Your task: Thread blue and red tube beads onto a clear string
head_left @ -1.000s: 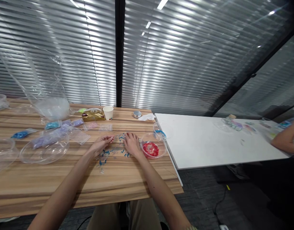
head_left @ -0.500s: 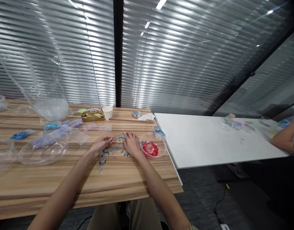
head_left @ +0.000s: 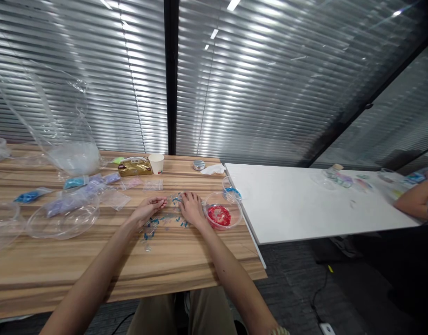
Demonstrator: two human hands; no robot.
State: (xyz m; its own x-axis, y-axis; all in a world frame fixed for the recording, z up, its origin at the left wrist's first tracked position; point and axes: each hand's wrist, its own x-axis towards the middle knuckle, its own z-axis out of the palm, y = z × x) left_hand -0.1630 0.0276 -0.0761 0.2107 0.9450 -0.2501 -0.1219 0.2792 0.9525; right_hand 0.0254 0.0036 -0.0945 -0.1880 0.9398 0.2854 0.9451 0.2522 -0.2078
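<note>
My left hand (head_left: 148, 209) is at the middle of the wooden table, its thumb and fingertips pinched together. Whatever they hold, if anything, is too small to make out. My right hand (head_left: 192, 209) lies palm down with fingers stretched on the tabletop, touching or close beside small blue pieces. Blue and clear tube-like pieces (head_left: 151, 227) are scattered between and below the hands. Just right of my right hand stands a clear plastic bowl (head_left: 239, 211) with red material (head_left: 219, 215) in it. Behind it, a second clear container holds a blue ring-shaped mass (head_left: 232, 191).
Left on the table are clear lids (head_left: 62, 230), purple bags (head_left: 65, 204), a blue bag (head_left: 30, 196) and a large clear bag (head_left: 74, 156). A gold tissue pack (head_left: 135, 166), paper cup (head_left: 156, 164) and round tin (head_left: 199, 165) stand behind. Another person's arm (head_left: 414, 197) rests at the white table (head_left: 287, 204).
Both hands stay almost in place. The left fingertips have shifted very slightly, and the whole view has moved a little.
</note>
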